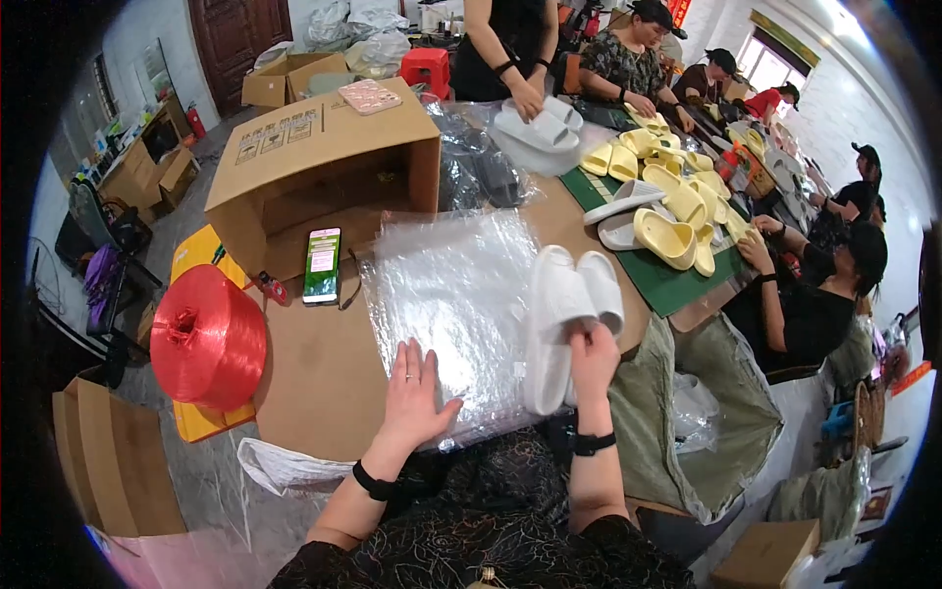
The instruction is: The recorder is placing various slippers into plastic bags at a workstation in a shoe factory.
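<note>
White slipper pair (567, 314) sits at the right edge of the clear plastic bag stack (451, 304), long axis near-to-far, heel end gripped by right hand (595, 361); left hand (417, 393) flat, fingers spread, on the bags just left.

A long counter (314, 373) covered in brown cardboard runs from the near edge toward the far end of the room, with a green mat (667, 280) on its right part. The floor (196, 211) is grey and mottled. At the far left a dark wooden door (240, 39) stands in a pale wall (147, 39). A red fire extinguisher (196, 120) stands by that wall, near stacked cartons (147, 172). A red stool (425, 69) sits beyond the counter. On the right, a white brick wall (854, 108) holds a bright window (770, 64) that lets in daylight. A dark chair (103, 231) stands at the left.
</note>
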A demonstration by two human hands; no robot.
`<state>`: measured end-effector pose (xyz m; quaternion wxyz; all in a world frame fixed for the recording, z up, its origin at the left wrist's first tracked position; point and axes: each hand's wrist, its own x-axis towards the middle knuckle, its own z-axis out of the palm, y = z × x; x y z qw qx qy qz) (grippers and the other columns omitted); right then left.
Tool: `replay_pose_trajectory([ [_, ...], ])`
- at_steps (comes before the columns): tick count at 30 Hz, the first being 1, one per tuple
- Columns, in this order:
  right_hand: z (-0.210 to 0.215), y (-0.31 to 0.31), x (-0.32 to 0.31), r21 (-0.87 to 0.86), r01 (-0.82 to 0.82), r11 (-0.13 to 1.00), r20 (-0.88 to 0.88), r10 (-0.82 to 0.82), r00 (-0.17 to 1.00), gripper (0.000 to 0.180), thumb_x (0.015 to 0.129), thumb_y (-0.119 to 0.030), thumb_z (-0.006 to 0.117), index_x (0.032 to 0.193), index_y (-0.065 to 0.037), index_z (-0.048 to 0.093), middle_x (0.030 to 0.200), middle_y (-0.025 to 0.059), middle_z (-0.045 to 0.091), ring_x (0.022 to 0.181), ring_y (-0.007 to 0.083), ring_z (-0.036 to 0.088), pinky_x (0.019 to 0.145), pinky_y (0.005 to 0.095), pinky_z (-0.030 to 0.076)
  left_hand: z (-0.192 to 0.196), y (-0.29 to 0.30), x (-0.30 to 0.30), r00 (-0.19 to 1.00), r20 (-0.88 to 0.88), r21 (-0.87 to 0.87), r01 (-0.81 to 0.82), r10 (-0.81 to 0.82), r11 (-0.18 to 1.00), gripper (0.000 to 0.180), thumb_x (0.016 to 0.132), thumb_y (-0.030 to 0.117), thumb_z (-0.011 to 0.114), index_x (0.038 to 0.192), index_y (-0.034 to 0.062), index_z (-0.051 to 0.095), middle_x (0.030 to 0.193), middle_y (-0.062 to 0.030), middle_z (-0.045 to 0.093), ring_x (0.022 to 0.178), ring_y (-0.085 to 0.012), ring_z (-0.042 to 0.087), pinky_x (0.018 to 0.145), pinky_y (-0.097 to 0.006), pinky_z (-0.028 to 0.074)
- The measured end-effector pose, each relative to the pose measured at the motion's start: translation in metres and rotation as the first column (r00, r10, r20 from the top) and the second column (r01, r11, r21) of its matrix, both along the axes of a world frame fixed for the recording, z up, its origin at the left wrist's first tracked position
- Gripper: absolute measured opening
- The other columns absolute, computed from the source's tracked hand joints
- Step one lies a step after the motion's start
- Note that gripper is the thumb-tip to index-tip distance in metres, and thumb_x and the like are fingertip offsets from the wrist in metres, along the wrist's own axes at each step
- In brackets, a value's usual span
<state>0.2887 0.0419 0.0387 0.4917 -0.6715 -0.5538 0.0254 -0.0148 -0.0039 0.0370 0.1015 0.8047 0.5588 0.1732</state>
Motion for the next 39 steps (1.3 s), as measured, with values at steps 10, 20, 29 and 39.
replay_pose_trajectory([
  [10,0.012,-0.112,0.05,0.031,0.033,0.999,-0.301,-0.023,0.953,0.023,0.096,0.002,0.055,0.117,0.01,0.062,0.106,0.0084,0.069,0.094,0.0134,0.063,0.083,0.028,0.051,-0.011,0.005,0.032,0.954,0.023,0.052,0.297,-0.299,0.953,0.058,0.086,0.035,0.074,0.138,0.0173,0.056,0.151,-0.0124,0.046,0.138,-0.036,0.042,0.105,-0.047,0.043],
  [20,0.027,-0.143,0.023,-0.016,-0.253,0.967,-0.379,0.228,0.897,0.037,0.083,-0.014,0.074,0.112,0.008,0.066,0.11,0.0145,0.072,0.098,0.0212,0.069,0.086,0.035,0.053,-0.007,0.023,0.039,0.923,0.352,-0.044,0.182,-0.156,0.982,0.034,0.101,0.024,0.053,0.128,0.0091,0.065,0.134,-0.0181,0.062,0.126,-0.0367,0.054,0.105,-0.044,0.044],
  [29,0.048,-0.146,0.008,-0.505,-0.475,0.721,0.008,0.553,0.833,0.022,0.081,-0.017,0.072,0.094,0.0,0.065,0.075,0.0134,0.057,0.07,0.0347,0.062,0.062,0.0421,0.05,0.02,0.036,0.04,0.787,0.618,-0.2,0.164,-0.006,0.966,0.038,0.102,0.023,0.048,0.134,0.0066,0.06,0.136,-0.0197,0.06,0.126,-0.0358,0.056,0.108,-0.042,0.042],
  [39,0.037,-0.107,-0.038,-0.456,-0.369,0.81,0.122,0.468,0.875,0.024,0.084,-0.018,0.07,0.096,0.001,0.06,0.083,0.0178,0.061,0.078,0.0398,0.063,0.066,0.0486,0.049,0.052,-0.007,0.059,0.844,0.218,0.131,0.473,-0.491,0.871,0.046,0.099,0.021,0.052,0.143,0.0124,0.052,0.159,-0.0125,0.037,0.149,-0.0372,0.028,0.12,-0.058,0.021],
])
